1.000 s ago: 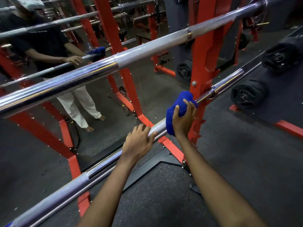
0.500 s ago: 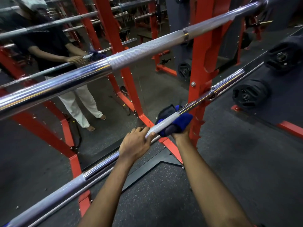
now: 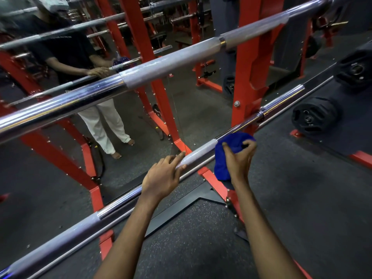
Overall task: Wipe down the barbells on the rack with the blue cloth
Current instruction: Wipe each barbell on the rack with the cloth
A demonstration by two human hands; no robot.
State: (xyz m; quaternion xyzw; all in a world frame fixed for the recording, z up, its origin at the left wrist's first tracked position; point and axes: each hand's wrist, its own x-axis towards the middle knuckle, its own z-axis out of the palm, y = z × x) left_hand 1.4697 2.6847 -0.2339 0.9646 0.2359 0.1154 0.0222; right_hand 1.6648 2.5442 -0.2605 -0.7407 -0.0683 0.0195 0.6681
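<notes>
Two steel barbells lie across the red rack. The lower barbell runs from bottom left up to the right post. The upper barbell crosses the top of the view. My right hand grips the blue cloth, wrapped over the lower bar just right of its pale knurled section. My left hand rests on top of the same bar a little to the left, fingers stretched along the knurling.
The red rack upright stands just beyond the cloth. A mirror behind the rack shows my reflection. Black weight plates sit on pegs at the right. Dark rubber floor lies below, with a black base plate under the bar.
My right hand took the cloth from the top of the bar down under it, then back over the top. My left hand stayed on the bar, its fingers now straighter.
</notes>
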